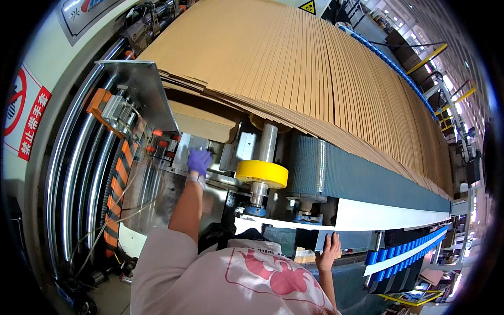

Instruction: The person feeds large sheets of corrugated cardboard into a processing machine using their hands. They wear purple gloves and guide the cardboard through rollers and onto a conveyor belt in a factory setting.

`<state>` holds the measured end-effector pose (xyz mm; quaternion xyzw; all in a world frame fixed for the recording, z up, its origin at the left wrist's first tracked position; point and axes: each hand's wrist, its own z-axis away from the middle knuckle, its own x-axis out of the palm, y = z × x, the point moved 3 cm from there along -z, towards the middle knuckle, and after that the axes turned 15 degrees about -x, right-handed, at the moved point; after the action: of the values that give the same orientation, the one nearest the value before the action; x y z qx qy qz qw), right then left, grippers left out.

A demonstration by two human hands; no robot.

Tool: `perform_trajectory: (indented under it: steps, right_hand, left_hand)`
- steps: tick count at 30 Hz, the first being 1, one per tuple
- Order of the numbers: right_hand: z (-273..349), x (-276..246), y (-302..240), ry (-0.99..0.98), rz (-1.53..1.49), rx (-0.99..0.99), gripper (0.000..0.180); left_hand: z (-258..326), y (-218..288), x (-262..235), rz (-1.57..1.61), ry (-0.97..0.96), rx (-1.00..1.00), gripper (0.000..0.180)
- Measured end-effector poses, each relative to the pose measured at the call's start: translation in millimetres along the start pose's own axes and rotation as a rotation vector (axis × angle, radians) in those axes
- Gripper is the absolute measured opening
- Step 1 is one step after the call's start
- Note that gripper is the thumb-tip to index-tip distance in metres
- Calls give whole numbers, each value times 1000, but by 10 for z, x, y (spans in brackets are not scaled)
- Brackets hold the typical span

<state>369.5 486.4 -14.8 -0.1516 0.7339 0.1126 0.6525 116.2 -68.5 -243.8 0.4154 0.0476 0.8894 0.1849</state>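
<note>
My left hand (199, 161), in a purple glove, reaches into the machine at the bare metal parts below the near end of the cardboard stack. Its fingertips are hidden, so I cannot see whether it holds anything. Just beyond it lies a folded cardboard piece (202, 122) under the stack. To its right, a yellow wheel (262, 174) sits on a steel shaft (268, 143). My right hand (329, 248), bare, rests with fingers stretched on the edge of a dark panel (344, 241) below the white rail (388, 214).
A long row of overlapping cardboard sheets (294, 58) leans over a ribbed dark belt (367, 176). Left of me are steel rollers (71, 178), an upright metal plate (147, 92), and an orange-black striped bar (116, 194). Blue rollers (404, 253) stand at lower right.
</note>
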Motion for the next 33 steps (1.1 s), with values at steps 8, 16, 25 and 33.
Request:
perform_trajectory:
  steps: [8, 16, 25, 33]
  right_hand:
    - [-62, 1, -5, 4, -34, -21, 92]
    - [-73, -15, -34, 17, -60, 10, 92]
    - [-146, -5, 10, 20, -52, -64, 96]
    - [-59, 17, 19, 27, -49, -19, 92]
  left_hand:
    - [732, -691, -2343, -1122, 567, -228, 22]
    - [1171, -823, -2258, -1067, 594, -405, 39]
    - [29, -13, -1070, -1141, -291, 487, 29]
    - [819, 288, 1605, -211, 16, 504, 44]
